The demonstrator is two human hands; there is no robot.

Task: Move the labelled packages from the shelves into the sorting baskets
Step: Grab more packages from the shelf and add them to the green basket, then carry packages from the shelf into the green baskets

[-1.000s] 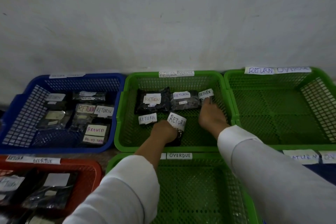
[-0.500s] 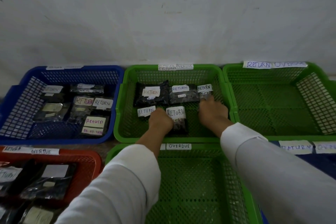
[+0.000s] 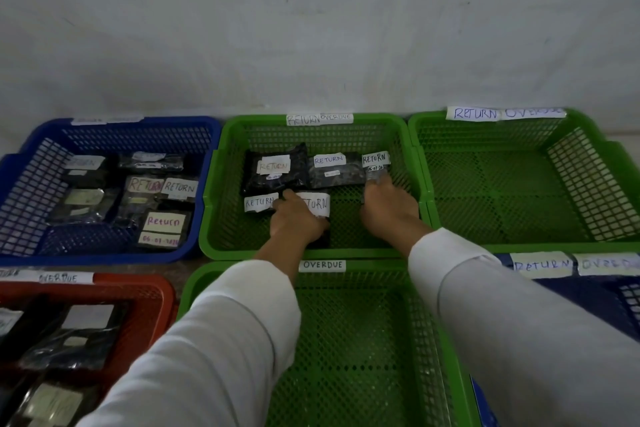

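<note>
Green basket packages read "RETURN".

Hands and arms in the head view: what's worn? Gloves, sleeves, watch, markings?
Both hands are bare: no gloves, rings or watch visible on the left hand or the right hand. Each forearm is covered by a long, loose, plain light grey-white sleeve, the left sleeve and the right sleeve, ending at the wrist with a simple hemmed cuff. No logos, stripes or cables show.

left hand on package | right hand on package | green basket
</note>
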